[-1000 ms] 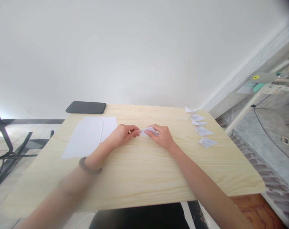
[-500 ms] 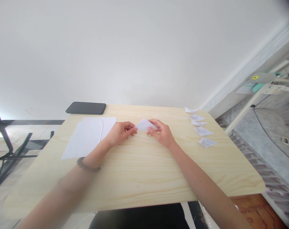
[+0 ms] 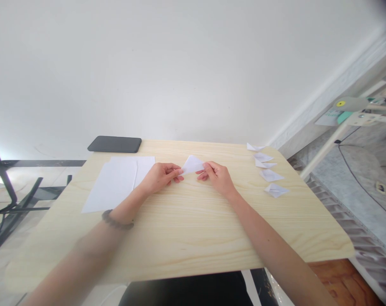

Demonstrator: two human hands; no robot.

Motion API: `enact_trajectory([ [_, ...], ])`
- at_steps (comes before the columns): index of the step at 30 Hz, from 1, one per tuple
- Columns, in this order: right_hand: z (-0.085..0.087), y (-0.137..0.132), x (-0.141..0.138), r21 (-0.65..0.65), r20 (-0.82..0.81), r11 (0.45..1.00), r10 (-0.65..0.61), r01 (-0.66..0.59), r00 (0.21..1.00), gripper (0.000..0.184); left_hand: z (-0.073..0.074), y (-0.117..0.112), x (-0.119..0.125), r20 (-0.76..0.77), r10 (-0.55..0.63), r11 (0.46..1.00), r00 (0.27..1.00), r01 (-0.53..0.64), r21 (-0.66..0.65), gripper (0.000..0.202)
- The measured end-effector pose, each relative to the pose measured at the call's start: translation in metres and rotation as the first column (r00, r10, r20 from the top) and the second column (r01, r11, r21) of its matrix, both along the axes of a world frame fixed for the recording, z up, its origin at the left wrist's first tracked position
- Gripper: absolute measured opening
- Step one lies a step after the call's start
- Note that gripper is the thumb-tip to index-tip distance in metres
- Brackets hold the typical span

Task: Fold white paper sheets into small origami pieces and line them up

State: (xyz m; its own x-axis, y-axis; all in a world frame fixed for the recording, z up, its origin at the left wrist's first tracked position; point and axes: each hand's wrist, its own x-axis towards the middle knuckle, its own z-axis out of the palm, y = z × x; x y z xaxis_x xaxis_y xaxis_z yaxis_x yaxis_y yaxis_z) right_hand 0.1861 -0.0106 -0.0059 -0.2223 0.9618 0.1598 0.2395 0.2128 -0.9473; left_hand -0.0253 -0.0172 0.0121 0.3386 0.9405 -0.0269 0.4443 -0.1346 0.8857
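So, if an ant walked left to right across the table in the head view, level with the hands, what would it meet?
White paper sheets, left hand, folded white paper, right hand, small paper pieces.

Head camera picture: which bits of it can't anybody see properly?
All in the head view:
Held paper: side corners covered by the left hand and right hand.
White sheets: lower right part hidden by the left forearm.
Pale sheet at far right: green marks too small and blurred.
Dark shape below the table: cut off by the bottom edge.
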Motion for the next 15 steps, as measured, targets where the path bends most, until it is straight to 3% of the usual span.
enact_trajectory([
  [8,0.0036,-0.0020,-0.0010,0.043,0.051,0.999,0.014,-0.017,0.999,0.038,0.0017,-0.0014,0.0014,-0.060,-0.022,1.000,0.998,0.023,0.016,0.034],
  [15,0.0032,-0.0019,-0.0024,-0.002,-0.040,1.000,-0.019,0.019,0.999,0.037,0.0047,-0.0032,0.0046,-0.053,0.027,0.998,0.998,-0.023,0.064,0.034],
])
